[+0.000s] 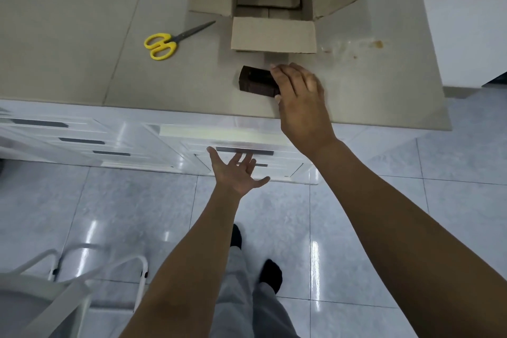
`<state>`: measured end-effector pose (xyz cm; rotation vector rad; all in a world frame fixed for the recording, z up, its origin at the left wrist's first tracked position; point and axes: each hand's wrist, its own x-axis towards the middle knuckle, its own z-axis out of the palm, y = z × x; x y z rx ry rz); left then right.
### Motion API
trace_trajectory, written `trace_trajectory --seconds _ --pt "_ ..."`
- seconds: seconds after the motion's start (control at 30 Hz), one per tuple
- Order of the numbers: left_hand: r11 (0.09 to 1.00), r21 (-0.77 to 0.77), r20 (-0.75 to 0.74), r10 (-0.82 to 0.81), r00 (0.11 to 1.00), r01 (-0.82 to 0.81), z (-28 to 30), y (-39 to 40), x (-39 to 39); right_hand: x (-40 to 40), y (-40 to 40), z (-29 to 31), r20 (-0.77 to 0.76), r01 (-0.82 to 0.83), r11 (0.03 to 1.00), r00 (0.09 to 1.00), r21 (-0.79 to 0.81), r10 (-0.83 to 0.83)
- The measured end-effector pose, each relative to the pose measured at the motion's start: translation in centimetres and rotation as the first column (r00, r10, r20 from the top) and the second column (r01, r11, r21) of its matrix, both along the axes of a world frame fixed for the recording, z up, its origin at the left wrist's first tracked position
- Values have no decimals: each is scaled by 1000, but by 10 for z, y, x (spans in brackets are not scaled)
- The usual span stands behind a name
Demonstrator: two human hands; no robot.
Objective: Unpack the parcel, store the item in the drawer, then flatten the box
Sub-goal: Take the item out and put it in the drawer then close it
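Note:
An open cardboard box stands on the grey countertop, its flaps spread outward. In front of it lies a small dark brown item box. My right hand is closed around the item box's right end, holding it just over the counter surface. My left hand is open, palm up, with its fingertips at the dark handle slot of the top white drawer below the counter edge. The drawer looks shut or barely ajar.
Yellow-handled scissors lie on the counter left of the cardboard box. More white drawers sit to the left. A white chair frame stands at lower left on the glossy tiled floor. My feet are below.

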<state>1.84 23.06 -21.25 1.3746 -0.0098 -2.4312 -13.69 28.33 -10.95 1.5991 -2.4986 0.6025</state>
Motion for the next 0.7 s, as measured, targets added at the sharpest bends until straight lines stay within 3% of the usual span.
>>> trace_trajectory --seconds 0.23,0.7 --pt "991 -39 140 -122 983 129 5 21 28 3 0 4 -13 2 1000 1000 31 -2" --pt "984 -35 184 -165 969 175 7 52 63 8 7 5 12 -23 1000 1000 9 23"
